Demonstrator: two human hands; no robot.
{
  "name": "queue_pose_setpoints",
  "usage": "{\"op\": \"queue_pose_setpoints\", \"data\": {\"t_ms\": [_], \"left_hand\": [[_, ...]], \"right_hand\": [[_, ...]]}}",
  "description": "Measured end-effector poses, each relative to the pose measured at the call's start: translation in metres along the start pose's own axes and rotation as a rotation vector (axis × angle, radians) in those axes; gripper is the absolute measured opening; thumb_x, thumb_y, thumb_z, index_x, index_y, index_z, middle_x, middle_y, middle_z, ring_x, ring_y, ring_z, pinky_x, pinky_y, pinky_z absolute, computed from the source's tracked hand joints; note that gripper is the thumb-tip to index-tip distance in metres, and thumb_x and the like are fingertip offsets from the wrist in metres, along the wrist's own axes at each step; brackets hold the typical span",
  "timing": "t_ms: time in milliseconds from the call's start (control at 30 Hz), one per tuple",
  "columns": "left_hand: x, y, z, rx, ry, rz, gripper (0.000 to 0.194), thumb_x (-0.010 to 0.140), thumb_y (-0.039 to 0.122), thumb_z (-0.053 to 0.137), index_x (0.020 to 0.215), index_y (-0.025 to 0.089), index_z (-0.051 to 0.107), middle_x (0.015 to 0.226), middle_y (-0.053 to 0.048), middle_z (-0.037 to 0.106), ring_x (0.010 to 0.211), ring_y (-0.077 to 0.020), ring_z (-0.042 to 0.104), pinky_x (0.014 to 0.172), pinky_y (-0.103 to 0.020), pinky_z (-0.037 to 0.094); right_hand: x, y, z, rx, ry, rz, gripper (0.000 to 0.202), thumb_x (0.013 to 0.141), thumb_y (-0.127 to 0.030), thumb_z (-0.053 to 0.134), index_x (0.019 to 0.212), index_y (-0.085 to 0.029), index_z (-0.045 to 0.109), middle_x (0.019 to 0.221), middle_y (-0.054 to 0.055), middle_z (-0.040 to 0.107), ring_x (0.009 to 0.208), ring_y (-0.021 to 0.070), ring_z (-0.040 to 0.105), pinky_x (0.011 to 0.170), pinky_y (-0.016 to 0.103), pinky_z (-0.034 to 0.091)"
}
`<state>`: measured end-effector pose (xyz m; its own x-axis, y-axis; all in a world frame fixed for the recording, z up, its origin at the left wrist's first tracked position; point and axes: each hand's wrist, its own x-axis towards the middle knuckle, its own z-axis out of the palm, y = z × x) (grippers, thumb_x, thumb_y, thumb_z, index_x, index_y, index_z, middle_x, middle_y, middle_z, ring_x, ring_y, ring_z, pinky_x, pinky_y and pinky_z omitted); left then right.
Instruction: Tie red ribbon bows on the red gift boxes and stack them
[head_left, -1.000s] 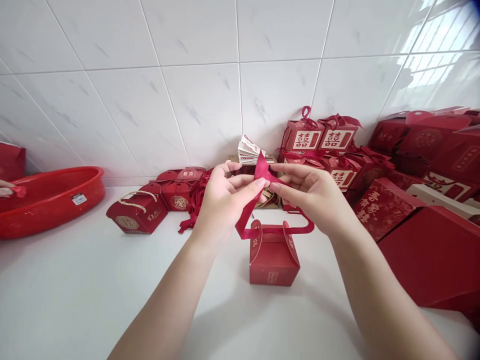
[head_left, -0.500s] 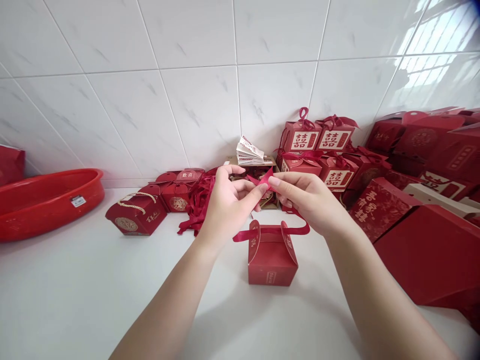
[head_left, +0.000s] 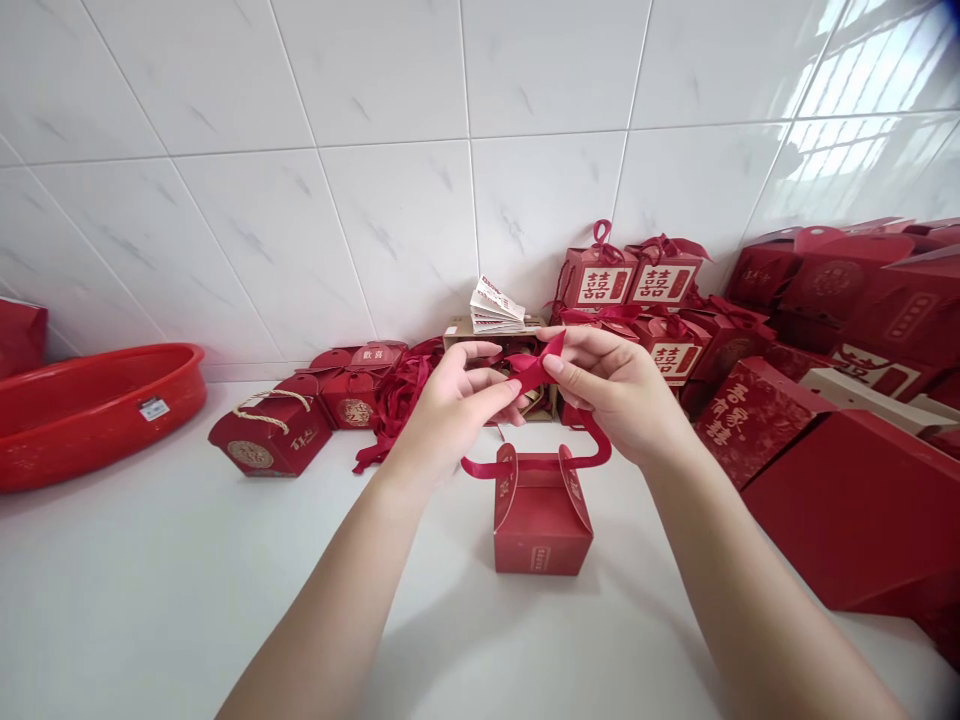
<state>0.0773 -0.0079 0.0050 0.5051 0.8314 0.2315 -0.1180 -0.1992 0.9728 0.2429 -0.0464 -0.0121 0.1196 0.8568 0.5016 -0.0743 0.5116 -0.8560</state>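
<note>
A small red box stands upright on the white table, its two curved side flaps raised. Red ribbon passes through the flaps and loops up on both sides to my hands. Above and behind the box, my left hand pinches the ribbon between thumb and fingers. My right hand grips it close beside, thumb and index finger pressed on the crossed part. The ribbon's folds between the fingertips are partly hidden.
Behind my hands, an open carton holds folded white cards on top. Heaped ribbons and a rope-handled box lie left, beyond them a red basin. Stacked red boxes and a large red box occupy the right.
My fingertips have moved slightly apart, and the ribbon between them now lies flatter and wider. The view has shifted a little; the small box stays in place.
</note>
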Motion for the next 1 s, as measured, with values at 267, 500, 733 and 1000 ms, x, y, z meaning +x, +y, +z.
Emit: {"op": "queue_pose_setpoints", "data": {"t_ms": [267, 500, 733, 1000], "left_hand": [[0.007, -0.003, -0.006, -0.197, 0.046, -0.081, 0.028, 0.074, 0.018, 0.069, 0.099, 0.015, 0.057, 0.074, -0.002, 0.065, 0.070, -0.0127, 0.062, 0.066, -0.024, 0.048], [0.009, -0.005, -0.005, -0.290, 0.038, -0.088, 0.023, 0.075, 0.012, 0.065, 0.096, 0.014, 0.057, 0.074, 0.000, 0.063, 0.067, -0.0097, 0.061, 0.069, -0.024, 0.050], [0.007, -0.005, -0.002, -0.178, -0.037, 0.024, 0.024, 0.080, 0.017, 0.059, 0.104, 0.016, 0.057, 0.076, 0.000, 0.066, 0.078, -0.0121, 0.065, 0.078, -0.024, 0.048], [-0.001, -0.012, -0.003, 0.725, 0.404, 0.564, 0.027, 0.083, 0.025, 0.059, 0.109, 0.019, 0.057, 0.062, 0.006, 0.051, 0.057, -0.0097, 0.049, 0.061, -0.021, 0.042]], "right_hand": [[-0.002, -0.003, -0.004, -0.329, -0.084, -0.340, 0.023, 0.085, -0.009, 0.053, 0.079, -0.020, 0.072, 0.093, 0.002, 0.068, 0.088, 0.0125, 0.063, 0.078, 0.025, 0.053], [-0.002, 0.001, -0.005, -0.702, -0.091, -0.695, 0.032, 0.083, 0.002, 0.044, 0.083, -0.013, 0.073, 0.095, 0.006, 0.069, 0.090, 0.0125, 0.065, 0.080, 0.022, 0.055], [-0.001, 0.004, -0.006, -0.766, -0.073, -0.706, 0.030, 0.086, -0.001, 0.047, 0.091, -0.014, 0.072, 0.099, 0.005, 0.070, 0.093, 0.0134, 0.066, 0.084, 0.023, 0.055], [-0.015, 0.000, -0.018, -0.774, 0.154, -0.337, 0.031, 0.087, -0.017, 0.054, 0.115, -0.016, 0.066, 0.103, 0.002, 0.070, 0.094, 0.0167, 0.067, 0.083, 0.026, 0.055]]}}
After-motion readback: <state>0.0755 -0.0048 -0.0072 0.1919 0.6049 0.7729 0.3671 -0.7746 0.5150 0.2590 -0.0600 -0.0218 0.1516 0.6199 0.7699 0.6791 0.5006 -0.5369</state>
